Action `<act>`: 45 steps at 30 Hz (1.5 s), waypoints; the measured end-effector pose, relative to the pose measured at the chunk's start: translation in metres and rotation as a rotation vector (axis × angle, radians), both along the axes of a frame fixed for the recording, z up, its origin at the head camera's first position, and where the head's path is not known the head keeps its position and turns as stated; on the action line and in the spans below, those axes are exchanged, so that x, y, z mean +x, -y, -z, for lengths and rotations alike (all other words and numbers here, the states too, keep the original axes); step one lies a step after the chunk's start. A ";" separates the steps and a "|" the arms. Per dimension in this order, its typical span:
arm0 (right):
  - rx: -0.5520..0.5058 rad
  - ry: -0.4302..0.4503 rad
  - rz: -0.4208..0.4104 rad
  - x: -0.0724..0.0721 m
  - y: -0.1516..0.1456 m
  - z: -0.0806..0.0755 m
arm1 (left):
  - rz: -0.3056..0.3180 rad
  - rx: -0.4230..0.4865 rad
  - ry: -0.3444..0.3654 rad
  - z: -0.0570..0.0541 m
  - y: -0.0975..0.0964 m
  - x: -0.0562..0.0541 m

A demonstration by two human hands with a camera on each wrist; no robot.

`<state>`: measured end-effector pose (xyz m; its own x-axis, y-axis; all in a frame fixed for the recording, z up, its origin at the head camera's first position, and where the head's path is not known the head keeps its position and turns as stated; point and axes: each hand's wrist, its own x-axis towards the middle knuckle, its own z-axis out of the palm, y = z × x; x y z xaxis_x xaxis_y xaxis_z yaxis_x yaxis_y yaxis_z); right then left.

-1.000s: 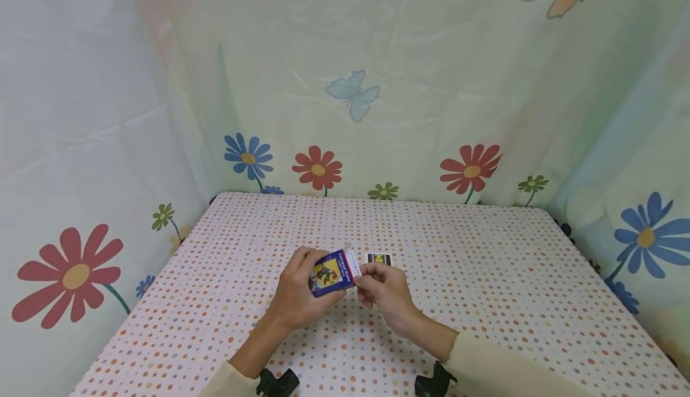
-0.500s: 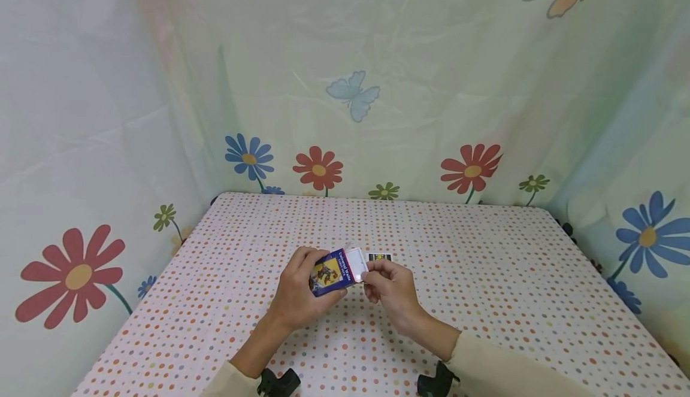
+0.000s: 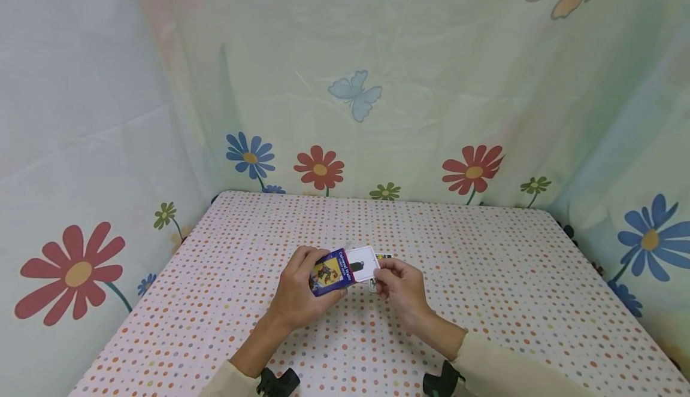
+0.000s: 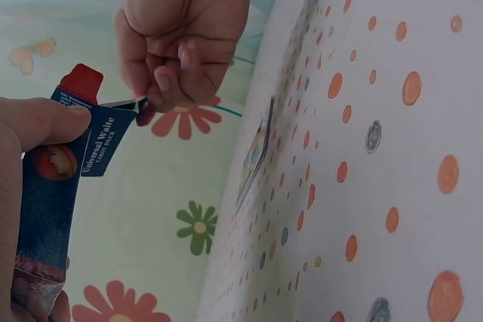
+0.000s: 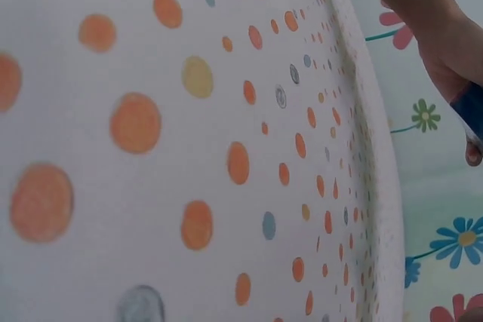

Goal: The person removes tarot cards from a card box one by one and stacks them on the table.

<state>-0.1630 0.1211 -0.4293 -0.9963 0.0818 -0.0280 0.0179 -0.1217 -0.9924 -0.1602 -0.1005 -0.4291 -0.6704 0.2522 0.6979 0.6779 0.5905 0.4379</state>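
My left hand (image 3: pixel 298 294) grips a blue "Universal Waite" tarot card box (image 3: pixel 326 273) above the table, its printed front facing up. From the box's right end sticks out a white-bordered tarot card (image 3: pixel 362 264) with a dark figure on it. My right hand (image 3: pixel 404 294) pinches the card's outer corner between thumb and index finger. In the left wrist view, a red flap (image 4: pixel 83 83) stands up at the box's end, and the card is seen nearly edge-on. Under and behind the pulled card, another card (image 4: pixel 256 156) lies on the tabletop, partly covered in the head view.
The table wears a white cloth (image 3: pixel 458 247) with coloured dots. Flower-printed curtains (image 3: pixel 269 85) close in the back and both sides. A black camera mount sits at each wrist, including the left mount (image 3: pixel 278 382).
My right hand has moved right, drawing the card farther out of the box, so its printed figure now shows. My left hand and the box have stayed nearly still.
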 end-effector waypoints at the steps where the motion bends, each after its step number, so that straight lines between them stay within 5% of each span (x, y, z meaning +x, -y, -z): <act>1: 0.008 0.004 0.009 -0.001 -0.001 0.001 | 0.000 0.000 0.001 0.000 0.000 0.000; 45: 0.356 -0.011 0.012 -0.056 -0.043 0.020 | -0.022 0.009 0.050 -0.002 0.003 0.001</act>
